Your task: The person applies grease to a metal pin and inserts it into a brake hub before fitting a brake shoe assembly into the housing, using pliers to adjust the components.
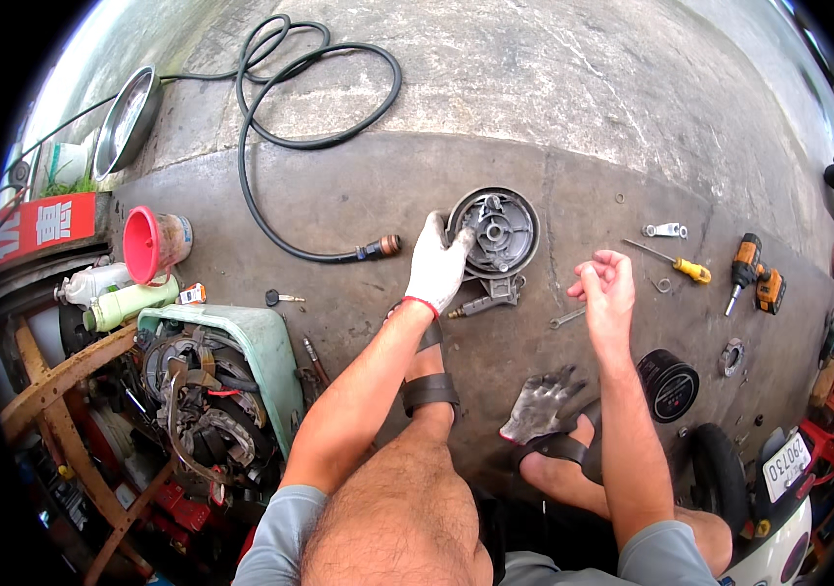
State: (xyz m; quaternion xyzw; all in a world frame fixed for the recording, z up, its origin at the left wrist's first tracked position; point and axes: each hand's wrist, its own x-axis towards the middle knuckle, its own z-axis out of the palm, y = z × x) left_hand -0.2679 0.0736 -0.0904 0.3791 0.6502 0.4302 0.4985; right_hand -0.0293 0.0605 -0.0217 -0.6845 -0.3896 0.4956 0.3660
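My left hand (pixel 439 264), in a white work glove with a red cuff, grips the left rim of a round grey metal drum-brake part (pixel 498 232). Its open face is turned up and shows a central hub. Just below it lies a grey metal piece with a rod-like end (pixel 485 297). My bare right hand (pixel 604 293) hovers to the right of the drum part, apart from it, fingers curled in toward the thumb. Whatever sits between those fingertips is too small to make out. Under it on the floor is a wrench (pixel 567 317).
A soiled glove (pixel 544 402) lies by my foot. Rightward are a yellow-handled screwdriver (pixel 690 270), a cordless drill (pixel 747 264), a metal ring (pixel 731 356) and a black round can (pixel 668 385). Leftward are a black hose (pixel 256 195), a pink bucket (pixel 143 244) and a green bin of parts (pixel 275 342).
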